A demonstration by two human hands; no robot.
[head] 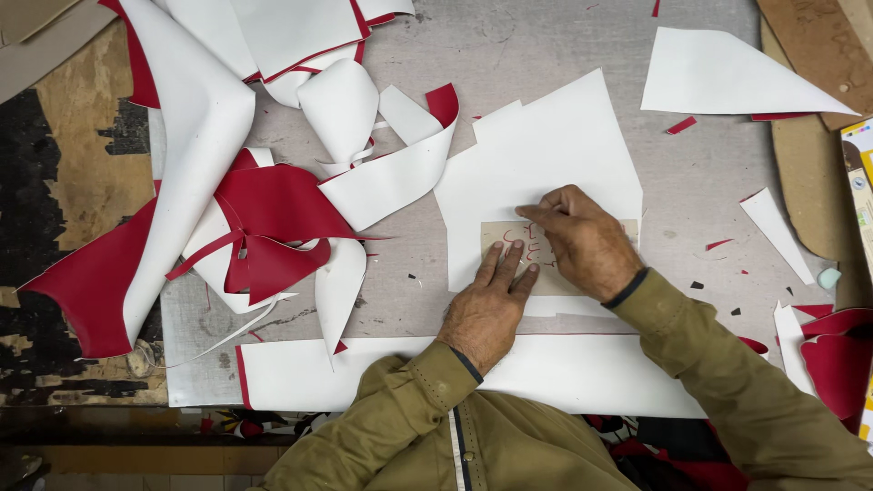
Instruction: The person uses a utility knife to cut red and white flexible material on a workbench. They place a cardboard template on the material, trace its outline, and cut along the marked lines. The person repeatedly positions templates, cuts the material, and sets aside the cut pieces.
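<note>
While both hands press down at the middle of the grey counter [691, 191], a tan cardboard template [509, 238] with red markings lies flat on a white sheet of material [546, 145]. The left hand [486, 309] rests palm down, fingers spread flat on the template's lower edge, gripping nothing. The right hand [582, 241] sits just beside it at 2 o'clock, its grip drawn together over the template's top; whether it clamps a tool cannot be told. At 9 o'clock from the hands lies a heap of curled red-and-white offcuts [264, 218]. At 1 o'clock lies a white triangular piece [718, 77]. A long white strip [364, 368] runs along the counter's near edge.
</note>
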